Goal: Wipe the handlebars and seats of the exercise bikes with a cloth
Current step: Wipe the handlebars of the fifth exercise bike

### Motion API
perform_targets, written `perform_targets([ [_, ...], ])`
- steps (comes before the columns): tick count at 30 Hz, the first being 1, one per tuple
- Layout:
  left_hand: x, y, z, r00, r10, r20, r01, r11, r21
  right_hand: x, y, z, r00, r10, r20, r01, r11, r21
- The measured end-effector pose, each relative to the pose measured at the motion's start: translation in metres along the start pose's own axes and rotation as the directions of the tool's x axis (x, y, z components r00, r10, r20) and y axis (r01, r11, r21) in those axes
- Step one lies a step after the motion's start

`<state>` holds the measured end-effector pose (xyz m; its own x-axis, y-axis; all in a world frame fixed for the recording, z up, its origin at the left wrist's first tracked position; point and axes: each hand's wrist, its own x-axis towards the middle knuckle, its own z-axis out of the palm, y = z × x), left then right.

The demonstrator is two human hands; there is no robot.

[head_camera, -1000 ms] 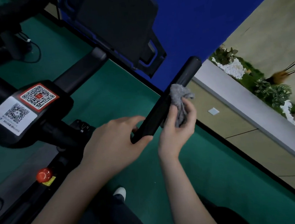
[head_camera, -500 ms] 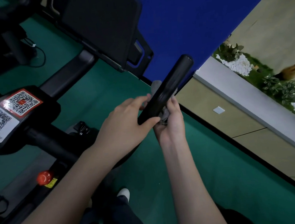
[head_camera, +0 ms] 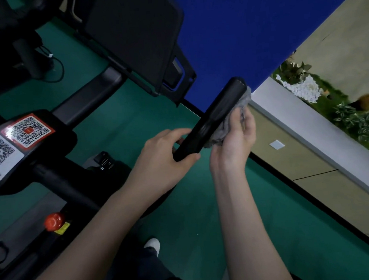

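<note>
Far left of the handlebar (head_camera: 217, 114), the bike's black centre housing (head_camera: 46, 156) carries two QR-code stickers (head_camera: 14, 143), one white and one red-bordered. Below the housing, a red knob (head_camera: 53, 220) sits on the frame. Up and left of the handlebar, a dark screen panel (head_camera: 134, 32) tilts over the green floor (head_camera: 186, 218).

The left hand (head_camera: 161, 162) grips the handlebar's lower end, with its fingers curled over the far side and its thumb against the near side. The black bar rises from that grip, up and to the right.

Against the bar's right side lies the grey cloth (head_camera: 220, 134), bunched and reaching almost to the bar's top end. The right hand (head_camera: 235, 144) holds the cloth, palm towards the bar, fingers curled round the fabric and pressing it to the bar.

Further right of the handlebar, a strip of plants (head_camera: 353, 116) and white stones runs beyond a pale ledge.
</note>
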<state>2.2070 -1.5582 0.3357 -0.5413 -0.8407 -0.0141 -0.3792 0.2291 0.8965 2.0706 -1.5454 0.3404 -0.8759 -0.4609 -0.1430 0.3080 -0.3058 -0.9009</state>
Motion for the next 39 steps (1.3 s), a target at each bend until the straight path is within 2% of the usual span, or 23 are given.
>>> perform_targets([
  [6,0.000,-0.001,0.001,1.000,0.006,0.005,-0.006,1.000,-0.007,-0.026,0.011,-0.007,0.977,-0.206,-0.053,0.196,0.968,-0.154],
  [12,0.001,-0.002,0.000,1.000,0.016,-0.013,-0.016,1.000,-0.009,-0.005,-0.009,0.014,0.869,-0.494,0.011,0.478,0.835,-0.273],
  [18,0.001,-0.003,0.001,0.999,0.039,-0.031,-0.039,0.999,-0.005,-0.040,0.011,0.002,0.824,-0.554,0.117,0.547,0.725,-0.419],
  [23,0.002,-0.004,0.002,0.999,0.027,-0.028,-0.028,0.999,-0.020,-0.018,-0.007,0.016,0.815,-0.575,0.074,0.551,0.729,-0.407],
  [25,0.001,-0.005,0.001,0.999,0.024,-0.030,-0.025,0.999,-0.023,-0.004,-0.017,0.020,0.812,-0.574,0.105,0.562,0.722,-0.404],
  [28,0.001,-0.005,0.001,1.000,0.019,-0.023,-0.020,0.999,-0.032,0.027,-0.040,0.021,0.835,-0.466,0.292,0.550,0.687,-0.475],
  [30,0.001,-0.004,0.000,1.000,0.015,-0.018,-0.015,1.000,-0.027,0.046,-0.063,0.022,0.837,-0.277,0.472,0.527,0.639,-0.560],
  [31,0.001,-0.004,0.000,1.000,0.013,-0.016,-0.013,1.000,-0.025,0.054,-0.074,0.024,0.813,-0.164,0.558,0.537,0.580,-0.612],
  [33,0.001,-0.004,0.000,1.000,0.014,-0.016,-0.014,1.000,-0.021,0.063,-0.096,0.031,0.708,0.041,0.705,0.634,0.403,-0.660],
  [35,0.001,-0.004,0.000,1.000,0.012,-0.014,-0.012,1.000,-0.012,0.068,-0.112,0.044,0.559,0.206,0.803,0.787,0.174,-0.592],
  [37,0.001,-0.004,0.000,1.000,0.014,-0.013,-0.014,1.000,-0.004,0.069,-0.122,0.062,0.430,0.386,0.816,0.887,-0.010,-0.462],
  [39,0.001,-0.004,0.000,1.000,0.017,-0.013,-0.017,1.000,0.000,0.064,-0.128,0.079,0.329,0.550,0.768,0.941,-0.119,-0.318],
])
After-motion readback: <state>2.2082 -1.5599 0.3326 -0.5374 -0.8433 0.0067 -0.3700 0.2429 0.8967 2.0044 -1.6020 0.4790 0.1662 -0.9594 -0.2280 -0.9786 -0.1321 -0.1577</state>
